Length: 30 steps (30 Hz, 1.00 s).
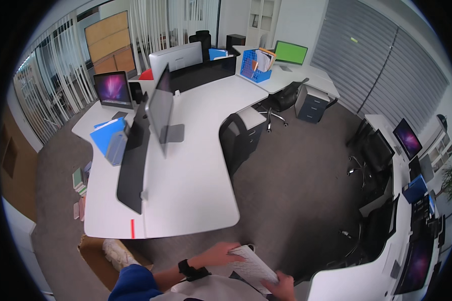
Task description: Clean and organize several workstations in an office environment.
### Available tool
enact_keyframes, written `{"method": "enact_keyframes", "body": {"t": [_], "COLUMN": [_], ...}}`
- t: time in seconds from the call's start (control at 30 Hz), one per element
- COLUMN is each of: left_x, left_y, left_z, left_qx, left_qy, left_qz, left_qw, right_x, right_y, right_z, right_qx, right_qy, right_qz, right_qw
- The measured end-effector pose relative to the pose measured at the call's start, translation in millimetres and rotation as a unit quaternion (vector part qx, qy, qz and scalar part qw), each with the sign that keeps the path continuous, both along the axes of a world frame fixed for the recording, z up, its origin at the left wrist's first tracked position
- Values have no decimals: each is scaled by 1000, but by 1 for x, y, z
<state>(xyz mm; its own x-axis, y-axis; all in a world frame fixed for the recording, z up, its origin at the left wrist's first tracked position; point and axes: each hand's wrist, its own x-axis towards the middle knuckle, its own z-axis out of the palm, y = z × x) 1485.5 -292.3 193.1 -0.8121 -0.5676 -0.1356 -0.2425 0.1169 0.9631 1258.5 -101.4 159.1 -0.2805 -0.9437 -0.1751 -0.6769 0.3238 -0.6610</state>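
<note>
A white computer keyboard (253, 266) is held at a slant in front of my body, above the carpet. My left hand (228, 255) grips its upper left end, with a black band around that wrist. At the lower right end, the fingers of my right hand (280, 286) close on the keyboard's edge. A pale cable loop (251, 247) shows just behind the keyboard's top end. Directly ahead is a white desk (196, 195) with a strip of red tape (132, 228) at its near edge.
A cardboard box (94, 259) stands at the lower left, a white shoe (118, 254) over it. On the desk are a black divider (133, 177) and a monitor (162, 109). Black office chairs (231, 139) flank the carpet. Another desk (339, 284) lies right; books (79, 180) sit left.
</note>
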Motion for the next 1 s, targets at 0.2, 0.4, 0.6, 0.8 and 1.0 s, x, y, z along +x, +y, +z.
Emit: {"method": "enact_keyframes", "body": {"t": [0.2,0.4,0.6,0.8,1.0], "left_x": [-97,-179,-236,-298,-317], "left_y": [-75,-146,-241,-367,-485], "left_z": [44,55,26,0,21], "left_qx": [17,42,45,-36,-58], "left_qy": [-60,-44,20,69,91], "left_qz": [3,53,58,57,111], "left_qw": [998,997,997,995,988], "right_x": [-111,-193,-249,-304,-342], "right_y": [-96,-185,-274,-391,-529], "right_z": [35,41,31,35,51], "right_qx": [-66,-70,-64,-58,-86], "right_qy": [60,60,50,69,115], "right_qz": [50,72,68,39,90], "right_qw": [995,993,994,995,986]}}
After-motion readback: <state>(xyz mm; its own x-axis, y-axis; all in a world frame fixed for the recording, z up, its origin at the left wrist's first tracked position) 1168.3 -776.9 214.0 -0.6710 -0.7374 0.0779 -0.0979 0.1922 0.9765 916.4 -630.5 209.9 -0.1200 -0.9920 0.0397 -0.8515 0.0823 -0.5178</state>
